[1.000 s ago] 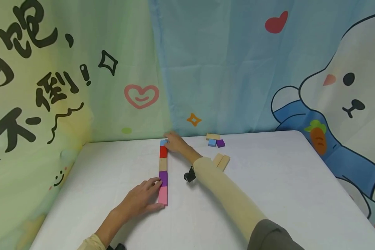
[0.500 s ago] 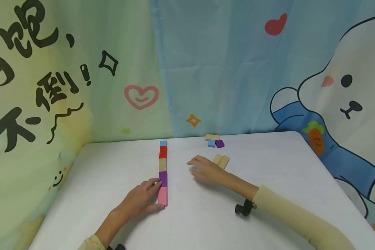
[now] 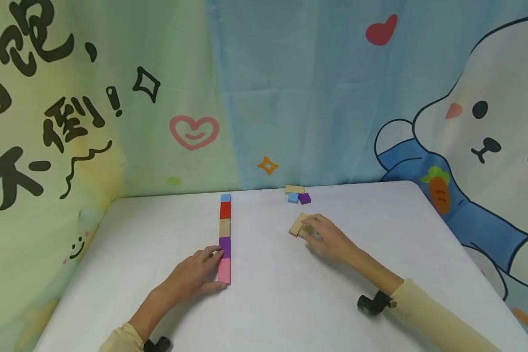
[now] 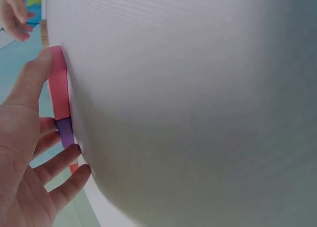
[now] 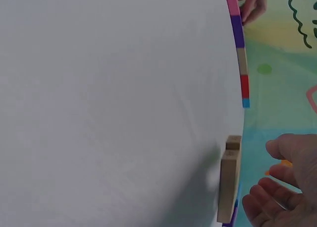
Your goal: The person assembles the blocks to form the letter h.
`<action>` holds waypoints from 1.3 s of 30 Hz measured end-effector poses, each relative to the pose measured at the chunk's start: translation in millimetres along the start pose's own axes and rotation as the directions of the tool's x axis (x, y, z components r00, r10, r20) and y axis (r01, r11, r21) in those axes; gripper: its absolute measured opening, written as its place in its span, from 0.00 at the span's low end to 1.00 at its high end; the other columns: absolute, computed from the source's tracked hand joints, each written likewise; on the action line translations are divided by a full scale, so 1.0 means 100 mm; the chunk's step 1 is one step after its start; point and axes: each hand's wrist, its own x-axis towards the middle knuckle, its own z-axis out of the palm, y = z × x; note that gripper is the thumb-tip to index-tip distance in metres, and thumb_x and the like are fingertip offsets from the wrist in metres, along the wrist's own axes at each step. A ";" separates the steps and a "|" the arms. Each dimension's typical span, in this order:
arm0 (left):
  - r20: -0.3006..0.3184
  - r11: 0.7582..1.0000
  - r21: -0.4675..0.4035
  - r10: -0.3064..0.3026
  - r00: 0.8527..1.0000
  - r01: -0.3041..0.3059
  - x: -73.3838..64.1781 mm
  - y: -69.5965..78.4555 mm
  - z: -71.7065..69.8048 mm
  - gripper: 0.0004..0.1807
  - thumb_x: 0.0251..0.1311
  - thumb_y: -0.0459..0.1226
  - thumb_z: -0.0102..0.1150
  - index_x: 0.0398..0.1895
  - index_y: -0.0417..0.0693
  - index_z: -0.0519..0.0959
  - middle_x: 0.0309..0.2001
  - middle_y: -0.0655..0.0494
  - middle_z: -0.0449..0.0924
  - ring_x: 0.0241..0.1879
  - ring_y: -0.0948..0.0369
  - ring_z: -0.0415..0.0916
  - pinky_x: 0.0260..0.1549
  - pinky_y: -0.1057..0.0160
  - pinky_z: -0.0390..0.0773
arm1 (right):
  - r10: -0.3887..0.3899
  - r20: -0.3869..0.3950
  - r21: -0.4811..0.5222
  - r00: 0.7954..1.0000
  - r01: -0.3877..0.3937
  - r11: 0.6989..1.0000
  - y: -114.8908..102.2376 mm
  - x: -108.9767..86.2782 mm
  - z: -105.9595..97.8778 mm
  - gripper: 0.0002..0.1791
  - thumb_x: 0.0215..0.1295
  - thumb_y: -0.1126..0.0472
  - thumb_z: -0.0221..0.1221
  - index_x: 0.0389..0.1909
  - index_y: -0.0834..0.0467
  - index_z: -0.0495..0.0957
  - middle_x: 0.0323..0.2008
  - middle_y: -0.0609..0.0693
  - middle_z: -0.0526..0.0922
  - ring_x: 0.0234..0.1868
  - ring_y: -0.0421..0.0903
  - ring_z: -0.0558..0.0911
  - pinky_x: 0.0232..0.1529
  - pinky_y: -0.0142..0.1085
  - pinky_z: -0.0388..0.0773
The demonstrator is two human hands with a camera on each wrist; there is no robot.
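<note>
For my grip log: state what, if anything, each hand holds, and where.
No grip shows. Left hand only touches: thumb at pink block's near end, fingers at purple block. Right hand is at two wooden blocks, not visibly holding either.

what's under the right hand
In the head view, two wood blocks lie on the table, partly under the right hand. Its fingers hide part of the block nearer the palm; what lies beneath the palm cannot be seen.

The right hand [image 3: 332, 242] hides part of the paired tan blocks [image 3: 297, 224], leaving contact unclear. The left hand [image 3: 188, 276] covers some of the left side of the long purple block [image 3: 226, 243] (the left sleeve [image 3: 124, 338] runs out of frame at the near side). The printed white animal [image 3: 508, 88] is cut off at right.
</note>
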 end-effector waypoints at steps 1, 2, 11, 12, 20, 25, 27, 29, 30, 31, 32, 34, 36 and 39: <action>0.003 1.000 0.000 -0.001 1.000 0.001 0.00 0.00 0.00 0.42 0.55 0.60 0.61 0.66 0.41 0.70 0.63 0.48 0.71 0.56 0.51 0.76 0.50 0.51 0.81 | 0.005 -0.003 -0.001 1.000 -0.005 1.000 0.02 0.02 -0.02 0.22 0.63 0.63 0.62 0.57 0.66 0.74 0.54 0.60 0.77 0.55 0.54 0.77 0.57 0.50 0.77; 0.006 1.000 -0.003 -0.003 1.000 0.003 0.00 0.00 0.00 0.43 0.55 0.60 0.61 0.66 0.42 0.70 0.63 0.48 0.71 0.57 0.51 0.76 0.50 0.51 0.80 | 0.013 -0.003 0.001 1.000 -0.013 1.000 0.03 0.05 -0.04 0.23 0.63 0.63 0.62 0.57 0.66 0.74 0.54 0.60 0.77 0.56 0.55 0.77 0.58 0.50 0.77; 0.013 1.000 -0.015 -0.006 1.000 0.006 0.00 0.00 -0.02 0.43 0.56 0.61 0.61 0.67 0.42 0.69 0.64 0.47 0.70 0.57 0.50 0.75 0.52 0.50 0.80 | 0.139 0.052 0.150 0.989 -0.146 0.978 0.17 0.45 -0.20 0.24 0.68 0.60 0.57 0.62 0.66 0.71 0.58 0.65 0.71 0.58 0.62 0.75 0.55 0.54 0.77; 0.012 1.000 -0.014 -0.004 1.000 0.004 0.00 0.01 -0.02 0.43 0.56 0.60 0.61 0.67 0.42 0.69 0.64 0.47 0.70 0.57 0.50 0.75 0.52 0.50 0.80 | 0.144 0.055 0.163 0.988 -0.151 0.975 0.18 0.49 -0.21 0.24 0.68 0.60 0.57 0.62 0.66 0.70 0.58 0.65 0.71 0.58 0.62 0.74 0.55 0.54 0.77; 0.001 1.000 -0.011 0.007 1.000 -0.007 0.01 0.01 -0.04 0.43 0.55 0.60 0.62 0.67 0.41 0.69 0.63 0.47 0.70 0.56 0.50 0.76 0.51 0.51 0.80 | 0.139 0.065 0.096 0.988 -0.144 0.985 0.20 0.79 -0.20 0.24 0.68 0.60 0.57 0.63 0.64 0.71 0.58 0.66 0.73 0.58 0.62 0.75 0.57 0.53 0.76; 0.012 1.000 -0.022 -0.007 1.000 0.008 0.00 0.01 -0.02 0.43 0.55 0.59 0.62 0.67 0.41 0.69 0.63 0.47 0.70 0.57 0.50 0.76 0.51 0.51 0.80 | 0.207 0.095 0.022 0.974 -0.210 0.978 0.25 1.02 -0.18 0.24 0.68 0.62 0.56 0.64 0.60 0.71 0.58 0.65 0.72 0.56 0.59 0.74 0.57 0.53 0.75; 0.022 0.999 -0.029 -0.016 1.000 0.017 -0.01 0.01 -0.02 0.43 0.56 0.60 0.62 0.67 0.41 0.69 0.64 0.47 0.70 0.57 0.50 0.76 0.52 0.50 0.80 | 0.219 0.116 -0.019 0.969 -0.218 0.976 0.26 1.12 -0.17 0.24 0.68 0.62 0.56 0.65 0.60 0.71 0.59 0.64 0.71 0.57 0.58 0.73 0.58 0.52 0.74; 0.030 0.999 -0.039 -0.024 0.999 0.025 -0.01 0.01 -0.01 0.43 0.56 0.60 0.61 0.67 0.42 0.69 0.64 0.47 0.70 0.58 0.50 0.75 0.52 0.50 0.80 | 0.217 0.126 -0.053 0.968 -0.212 0.976 0.28 1.19 -0.17 0.24 0.68 0.62 0.55 0.65 0.60 0.71 0.58 0.64 0.72 0.57 0.58 0.73 0.57 0.51 0.74; 0.032 0.999 -0.042 -0.026 0.999 0.028 -0.01 0.02 -0.01 0.43 0.56 0.60 0.61 0.67 0.42 0.69 0.64 0.47 0.70 0.58 0.50 0.75 0.52 0.49 0.80 | 0.212 0.129 -0.067 0.969 -0.205 0.976 0.28 1.22 -0.17 0.24 0.68 0.62 0.55 0.64 0.61 0.71 0.58 0.64 0.72 0.57 0.58 0.72 0.57 0.51 0.74; 0.034 0.999 -0.044 -0.027 0.999 0.028 -0.01 0.02 -0.01 0.43 0.56 0.60 0.61 0.67 0.42 0.69 0.64 0.47 0.70 0.58 0.50 0.75 0.52 0.49 0.80 | 0.207 0.130 -0.074 0.970 -0.199 0.977 0.29 1.24 -0.17 0.24 0.68 0.63 0.56 0.64 0.62 0.72 0.57 0.65 0.72 0.57 0.58 0.72 0.57 0.51 0.74; 0.034 0.999 -0.041 -0.026 0.999 0.027 -0.01 0.02 -0.01 0.43 0.56 0.60 0.61 0.67 0.41 0.69 0.64 0.47 0.70 0.58 0.50 0.75 0.52 0.49 0.80 | 0.205 0.129 -0.078 0.970 -0.196 0.977 0.29 1.26 -0.17 0.24 0.67 0.63 0.56 0.63 0.62 0.72 0.57 0.65 0.73 0.57 0.58 0.72 0.57 0.51 0.74; 0.031 0.999 -0.038 -0.023 0.999 0.024 0.00 0.03 -0.01 0.43 0.56 0.60 0.60 0.67 0.41 0.69 0.64 0.47 0.69 0.58 0.50 0.75 0.52 0.49 0.80 | 0.202 0.124 -0.071 0.972 -0.194 0.978 0.29 1.27 -0.16 0.23 0.66 0.64 0.57 0.62 0.62 0.73 0.57 0.65 0.73 0.57 0.59 0.72 0.56 0.51 0.74; 0.024 0.999 -0.030 -0.019 1.000 0.020 0.00 0.03 -0.01 0.42 0.56 0.60 0.61 0.67 0.41 0.69 0.64 0.47 0.70 0.58 0.50 0.75 0.52 0.50 0.80 | 0.192 0.134 -0.078 0.972 -0.183 0.980 0.30 1.27 -0.15 0.23 0.65 0.64 0.58 0.61 0.63 0.74 0.56 0.65 0.74 0.57 0.59 0.72 0.57 0.51 0.73; 0.013 1.000 -0.021 -0.014 1.000 0.014 0.00 0.03 -0.02 0.42 0.56 0.60 0.61 0.67 0.41 0.69 0.64 0.47 0.70 0.57 0.50 0.76 0.51 0.50 0.80 | 0.191 0.172 -0.095 0.966 -0.177 0.980 0.31 1.26 -0.12 0.21 0.65 0.64 0.58 0.59 0.62 0.76 0.53 0.64 0.76 0.54 0.57 0.73 0.54 0.48 0.74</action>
